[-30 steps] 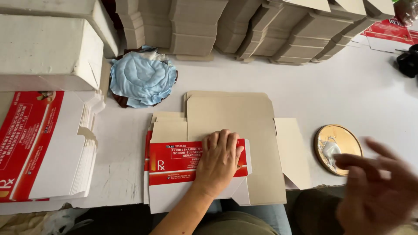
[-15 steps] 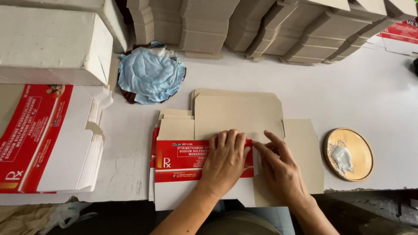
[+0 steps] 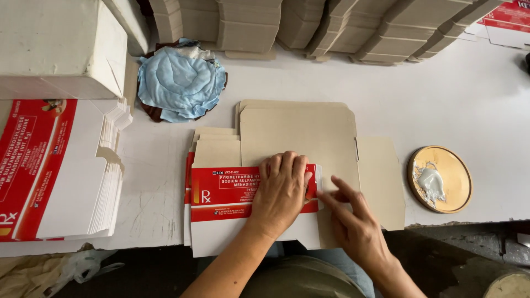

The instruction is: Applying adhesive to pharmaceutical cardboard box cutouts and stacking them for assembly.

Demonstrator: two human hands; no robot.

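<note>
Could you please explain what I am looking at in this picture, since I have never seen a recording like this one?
There is no machine here: a person wears a camera on the head, so the single view looks down at their own two bare hands. The left hand lies flat on the folded red-and-white panel of a flat carton blank, pressing it down. The right hand touches the edge of that panel with its fingertips. Neither hand grips anything. The blank lies on a white table. To the left is a stack of printed blanks, behind it a crumpled blue cloth, and to the right a round wooden dish holding white paste. More folded cardboard is piled along the back.
</note>
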